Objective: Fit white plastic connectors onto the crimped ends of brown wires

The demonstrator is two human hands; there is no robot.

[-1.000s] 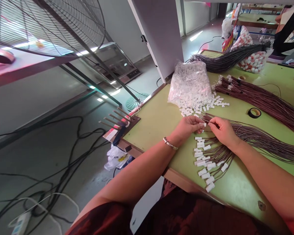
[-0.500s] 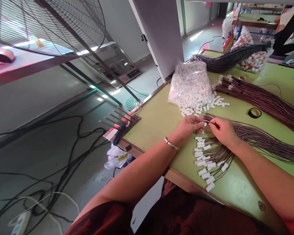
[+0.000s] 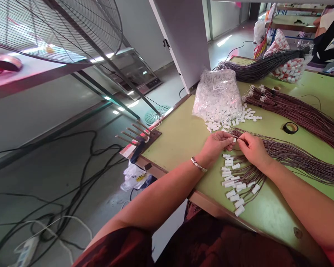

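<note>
My left hand pinches a small white connector housing between thumb and fingers. Close beside it, my right hand is closed on a thin brown wire, most of which its fingers hide. The two hands almost meet over a bundle of brown wires that runs off to the right. Below them, several wires end in white connectors fanned out on the green table. Loose white housings lie just beyond my left hand, spilling from a clear plastic bag.
A black tape roll lies right of my hands. Behind it are another brown wire bundle, a black wire bundle and a bag of red and white parts. A pronged rack sits at the left edge; a fan stands beyond.
The view has shifted very slightly. Both hands stay in nearly the same place, with the white connector housing still pinched in the left one.
</note>
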